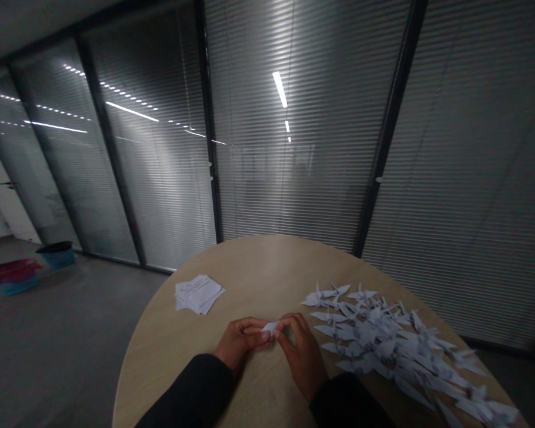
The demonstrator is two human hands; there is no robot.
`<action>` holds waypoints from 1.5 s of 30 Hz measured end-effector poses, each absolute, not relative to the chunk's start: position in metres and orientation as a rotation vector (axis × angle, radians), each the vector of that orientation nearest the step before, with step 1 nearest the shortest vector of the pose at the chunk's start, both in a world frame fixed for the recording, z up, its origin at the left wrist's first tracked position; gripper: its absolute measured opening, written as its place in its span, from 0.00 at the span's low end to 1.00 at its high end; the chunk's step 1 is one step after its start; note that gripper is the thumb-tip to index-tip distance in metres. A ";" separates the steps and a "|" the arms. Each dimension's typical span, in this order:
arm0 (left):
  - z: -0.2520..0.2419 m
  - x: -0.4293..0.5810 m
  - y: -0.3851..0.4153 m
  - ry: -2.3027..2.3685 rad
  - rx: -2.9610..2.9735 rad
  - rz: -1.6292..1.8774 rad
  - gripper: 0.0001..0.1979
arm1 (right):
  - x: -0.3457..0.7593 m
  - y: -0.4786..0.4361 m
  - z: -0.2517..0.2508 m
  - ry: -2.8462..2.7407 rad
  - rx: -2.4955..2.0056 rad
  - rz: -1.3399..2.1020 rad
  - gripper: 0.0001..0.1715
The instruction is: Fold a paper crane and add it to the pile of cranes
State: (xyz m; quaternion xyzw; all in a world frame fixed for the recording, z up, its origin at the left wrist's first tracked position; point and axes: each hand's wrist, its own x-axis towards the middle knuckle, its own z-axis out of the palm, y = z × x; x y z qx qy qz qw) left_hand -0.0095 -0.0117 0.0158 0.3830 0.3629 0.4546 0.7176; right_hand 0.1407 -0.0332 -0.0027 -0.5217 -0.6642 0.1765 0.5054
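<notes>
My left hand [239,343] and my right hand [301,355] meet over the round wooden table [258,267], both pinching a small folded piece of white paper [271,326] between their fingertips. The paper is mostly hidden by the fingers. Both arms wear dark sleeves. A spread-out pile of folded white paper cranes [383,345] lies just right of my right hand. A small stack of flat paper squares [198,293] sits on the table ahead of my left hand.
Behind the table stands a glass wall with closed blinds [303,137] and dark frames. On the grey floor at far left are a red and blue bin [11,274] and a dark-topped blue bin [57,254].
</notes>
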 end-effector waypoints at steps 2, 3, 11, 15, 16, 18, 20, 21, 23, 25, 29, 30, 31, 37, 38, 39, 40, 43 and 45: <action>0.013 -0.009 -0.010 0.819 0.879 1.017 0.24 | 0.141 -0.033 -0.002 -1.604 -1.276 0.410 0.06; 0.012 -0.009 -0.010 0.830 0.897 1.022 0.24 | 0.141 -0.033 -0.002 -1.605 -1.283 0.404 0.06; 0.016 -0.010 -0.009 0.892 0.991 1.067 0.23 | 0.140 -0.031 -0.005 -1.418 -1.313 0.562 0.15; 0.019 -0.010 -0.010 0.901 0.960 1.115 0.23 | 0.142 -0.025 -0.014 -1.332 -1.243 0.784 0.24; 0.019 -0.010 -0.010 0.904 0.952 1.120 0.23 | 0.142 -0.025 -0.015 -1.352 -1.236 0.835 0.22; 0.020 -0.009 -0.010 0.914 0.944 1.116 0.23 | 0.144 -0.025 -0.013 -1.396 -1.226 0.901 0.18; 0.019 -0.009 -0.010 0.919 0.948 1.113 0.23 | 0.145 -0.026 -0.011 -1.415 -1.232 0.919 0.17; 0.019 -0.009 -0.009 0.917 0.954 1.113 0.22 | 0.146 -0.026 -0.009 -1.409 -1.243 0.920 0.17; 0.017 -0.008 -0.009 0.907 0.964 1.112 0.22 | 0.147 -0.026 -0.008 -1.397 -1.265 0.928 0.18; 0.016 -0.008 -0.008 0.905 0.969 1.115 0.23 | 0.147 -0.025 -0.009 -1.389 -1.264 0.942 0.18; 0.015 -0.009 -0.009 0.911 1.010 1.112 0.22 | 0.147 -0.024 -0.011 -1.379 -1.235 0.955 0.18; 0.016 -0.009 -0.010 0.914 1.027 1.109 0.22 | 0.147 -0.024 -0.010 -1.385 -1.234 0.958 0.18; 0.017 -0.008 -0.010 0.919 1.039 1.106 0.21 | 0.147 -0.025 -0.009 -1.393 -1.231 0.960 0.18; 0.024 -0.007 -0.014 0.897 1.047 1.092 0.22 | 0.148 -0.029 -0.003 -1.384 -1.243 0.956 0.16; 0.024 -0.007 -0.014 0.887 1.049 1.084 0.22 | 0.148 -0.029 -0.002 -1.372 -1.262 0.946 0.16; 0.024 -0.008 -0.014 0.879 1.048 1.074 0.23 | 0.149 -0.029 -0.001 -1.361 -1.280 0.944 0.16; 0.023 -0.008 -0.014 0.870 1.043 1.058 0.24 | 0.149 -0.029 0.000 -1.351 -1.295 0.950 0.16; 0.019 -0.009 -0.013 0.843 0.995 1.027 0.27 | 0.150 -0.028 0.002 -1.331 -1.288 1.028 0.16; 0.018 -0.009 -0.012 0.829 0.953 1.007 0.29 | 0.151 -0.027 0.000 -1.330 -1.241 1.068 0.17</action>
